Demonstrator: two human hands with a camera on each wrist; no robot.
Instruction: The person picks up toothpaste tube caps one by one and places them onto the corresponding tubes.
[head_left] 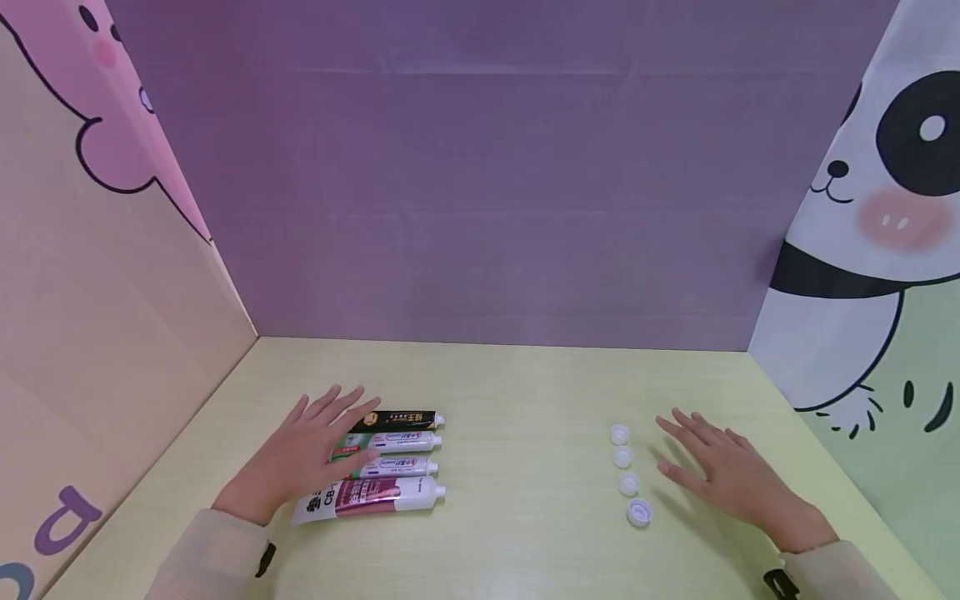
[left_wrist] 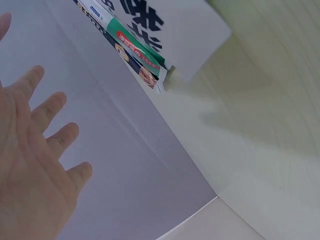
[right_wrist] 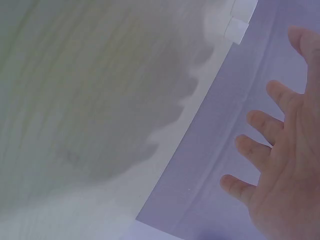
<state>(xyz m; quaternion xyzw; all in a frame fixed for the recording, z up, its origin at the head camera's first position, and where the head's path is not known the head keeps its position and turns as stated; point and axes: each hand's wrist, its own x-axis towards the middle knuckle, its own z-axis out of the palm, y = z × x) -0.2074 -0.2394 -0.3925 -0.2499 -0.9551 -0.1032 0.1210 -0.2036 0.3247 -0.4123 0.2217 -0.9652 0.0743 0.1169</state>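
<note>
Several uncapped toothpaste tubes lie in a column at the left, nozzles facing right: a black tube [head_left: 405, 421], two white-and-green tubes [head_left: 401, 442] and, nearest, a larger white-and-maroon tube [head_left: 375, 497]. My left hand [head_left: 303, 454] hovers over their tail ends with fingers spread, holding nothing; its palm [left_wrist: 30, 160] shows in the left wrist view. Several white caps stand in a column at the right, among them a far cap [head_left: 619, 434] and a larger near cap [head_left: 640, 512]. Just right of them my right hand [head_left: 731, 475] is held above the table, fingers spread and holding nothing.
The pale wooden table [head_left: 517, 433] meets a purple back panel [head_left: 510, 183]. A beige side panel [head_left: 112, 317] with a pink cartoon figure stands at the left, and a panda-printed panel [head_left: 847, 333] at the right. Between the tubes and the caps lies bare tabletop.
</note>
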